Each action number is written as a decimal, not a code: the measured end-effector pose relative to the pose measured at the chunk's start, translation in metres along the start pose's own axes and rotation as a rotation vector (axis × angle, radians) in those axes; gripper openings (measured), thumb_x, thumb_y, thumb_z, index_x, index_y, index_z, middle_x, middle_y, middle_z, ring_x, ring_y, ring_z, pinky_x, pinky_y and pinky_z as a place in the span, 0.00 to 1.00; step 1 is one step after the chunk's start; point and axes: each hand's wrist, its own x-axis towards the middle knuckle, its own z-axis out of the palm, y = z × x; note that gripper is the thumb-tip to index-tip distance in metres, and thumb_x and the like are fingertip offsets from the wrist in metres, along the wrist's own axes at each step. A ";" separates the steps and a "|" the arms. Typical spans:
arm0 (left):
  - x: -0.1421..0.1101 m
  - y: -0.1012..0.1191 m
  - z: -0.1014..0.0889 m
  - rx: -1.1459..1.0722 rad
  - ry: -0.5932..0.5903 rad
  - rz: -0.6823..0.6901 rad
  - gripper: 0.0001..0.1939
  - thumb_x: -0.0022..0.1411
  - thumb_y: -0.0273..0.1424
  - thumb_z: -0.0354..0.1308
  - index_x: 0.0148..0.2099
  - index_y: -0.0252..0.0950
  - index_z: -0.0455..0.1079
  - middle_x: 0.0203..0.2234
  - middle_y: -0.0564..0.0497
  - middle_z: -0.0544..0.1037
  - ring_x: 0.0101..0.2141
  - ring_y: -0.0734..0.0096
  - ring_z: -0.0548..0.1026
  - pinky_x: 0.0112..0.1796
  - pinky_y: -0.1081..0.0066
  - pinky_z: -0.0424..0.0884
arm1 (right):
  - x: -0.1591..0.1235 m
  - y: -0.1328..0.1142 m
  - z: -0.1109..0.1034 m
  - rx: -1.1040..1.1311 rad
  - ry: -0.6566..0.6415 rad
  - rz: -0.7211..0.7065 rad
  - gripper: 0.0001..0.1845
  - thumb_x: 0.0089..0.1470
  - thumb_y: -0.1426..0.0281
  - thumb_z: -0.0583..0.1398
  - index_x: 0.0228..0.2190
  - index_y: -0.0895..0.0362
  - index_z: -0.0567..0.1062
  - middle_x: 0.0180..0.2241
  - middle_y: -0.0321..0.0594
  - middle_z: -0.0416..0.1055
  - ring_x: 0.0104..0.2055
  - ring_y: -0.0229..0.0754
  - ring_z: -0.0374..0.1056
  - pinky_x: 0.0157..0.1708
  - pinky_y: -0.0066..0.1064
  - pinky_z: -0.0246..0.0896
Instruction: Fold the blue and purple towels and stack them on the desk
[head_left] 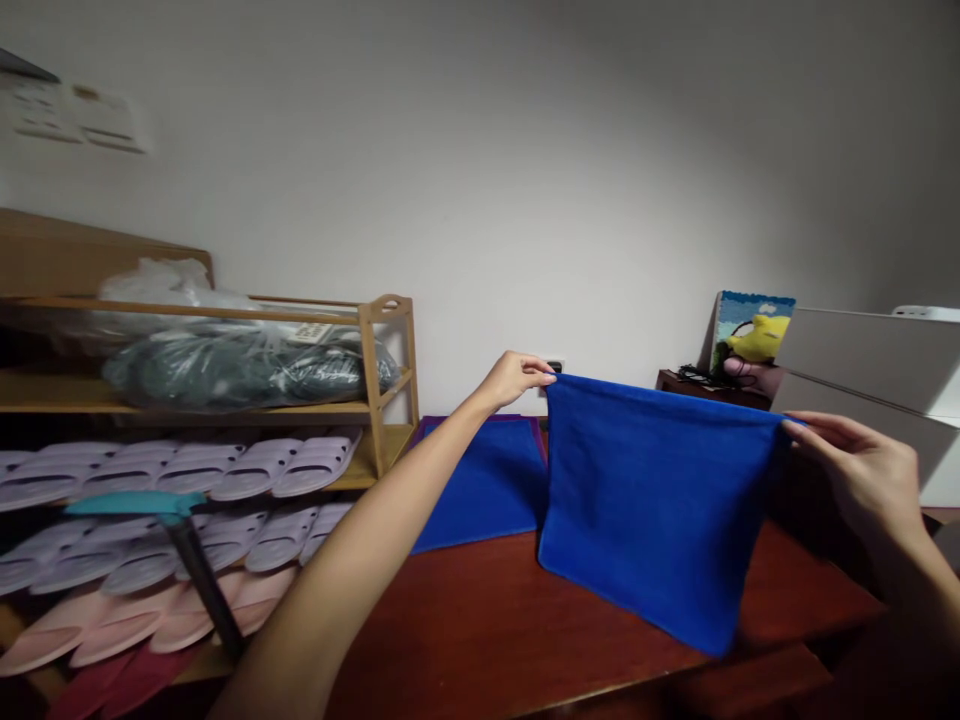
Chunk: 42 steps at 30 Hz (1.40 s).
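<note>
A blue cloth [652, 500] hangs stretched between my two hands above the wooden table. My left hand [519, 378] pinches its upper left corner, and my right hand [862, 455] grips the upper right corner. The lower edge of the cloth dangles loose over the tabletop. Behind it, to the left, another blue cloth [480, 480] lies flat on the table, with a purple cloth [442, 420] showing along its far edge. My left forearm crosses in front of part of that flat cloth.
The reddish-brown table [465, 620] spans the middle. At left, a wooden rack [373, 400] bears several slippers [247, 465] and a plastic-wrapped bundle [247, 365]; a teal-topped handle [142, 503] stands before it. White drawers [862, 360] and a yellow plush toy [757, 340] sit at right.
</note>
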 end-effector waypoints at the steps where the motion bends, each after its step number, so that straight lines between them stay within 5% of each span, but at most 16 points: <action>1: -0.001 0.004 -0.002 0.028 -0.013 0.033 0.09 0.48 0.33 0.64 0.31 0.32 0.75 0.23 0.50 0.78 0.28 0.68 0.75 0.34 0.69 0.68 | 0.001 -0.003 -0.001 -0.020 0.012 -0.031 0.21 0.36 0.60 0.69 0.34 0.58 0.79 0.32 0.41 0.76 0.32 0.39 0.70 0.37 0.27 0.65; 5: -0.013 0.025 -0.005 0.189 -0.019 0.162 0.08 0.54 0.35 0.59 0.30 0.35 0.73 0.22 0.53 0.77 0.27 0.70 0.74 0.34 0.71 0.67 | 0.002 -0.012 -0.003 -0.113 0.043 -0.173 0.17 0.41 0.60 0.66 0.32 0.58 0.79 0.30 0.40 0.75 0.31 0.38 0.69 0.35 0.26 0.64; 11: -0.037 0.050 -0.008 0.473 0.198 0.329 0.08 0.58 0.35 0.55 0.32 0.36 0.72 0.26 0.53 0.74 0.29 0.72 0.71 0.33 0.72 0.66 | 0.002 -0.015 0.001 -0.209 0.097 -0.343 0.13 0.48 0.62 0.62 0.33 0.58 0.76 0.31 0.40 0.72 0.29 0.33 0.66 0.33 0.23 0.62; 14: -0.048 0.056 -0.012 0.401 0.255 0.346 0.09 0.59 0.37 0.55 0.34 0.36 0.70 0.31 0.52 0.72 0.33 0.71 0.71 0.33 0.73 0.68 | -0.002 -0.022 0.006 -0.135 0.108 -0.405 0.13 0.49 0.62 0.62 0.34 0.58 0.75 0.37 0.42 0.70 0.35 0.35 0.67 0.35 0.23 0.63; 20: -0.079 0.081 -0.027 0.098 0.267 0.217 0.13 0.58 0.43 0.56 0.34 0.37 0.65 0.23 0.56 0.70 0.25 0.74 0.71 0.29 0.74 0.70 | -0.014 -0.040 0.015 0.091 0.100 -0.333 0.16 0.45 0.61 0.64 0.33 0.58 0.74 0.30 0.39 0.71 0.29 0.33 0.66 0.32 0.25 0.63; 29: -0.149 0.121 -0.052 0.298 0.428 0.145 0.11 0.58 0.42 0.55 0.33 0.40 0.69 0.24 0.55 0.72 0.23 0.73 0.69 0.24 0.75 0.65 | -0.053 -0.061 0.013 0.271 0.016 -0.122 0.18 0.38 0.63 0.69 0.33 0.58 0.76 0.28 0.39 0.72 0.27 0.32 0.66 0.25 0.19 0.63; 35: -0.194 0.118 -0.058 0.410 0.444 0.064 0.09 0.60 0.39 0.53 0.32 0.44 0.71 0.23 0.56 0.73 0.24 0.69 0.69 0.25 0.71 0.65 | -0.073 -0.042 0.012 0.237 -0.185 -0.009 0.17 0.39 0.62 0.68 0.32 0.57 0.75 0.26 0.38 0.70 0.24 0.33 0.64 0.20 0.20 0.59; 42: -0.219 0.073 -0.058 0.274 0.319 -0.114 0.14 0.59 0.43 0.53 0.30 0.39 0.68 0.21 0.55 0.70 0.23 0.71 0.69 0.23 0.73 0.66 | -0.079 0.001 0.044 0.251 -0.533 0.064 0.16 0.41 0.60 0.67 0.29 0.57 0.73 0.24 0.36 0.68 0.26 0.35 0.63 0.25 0.24 0.60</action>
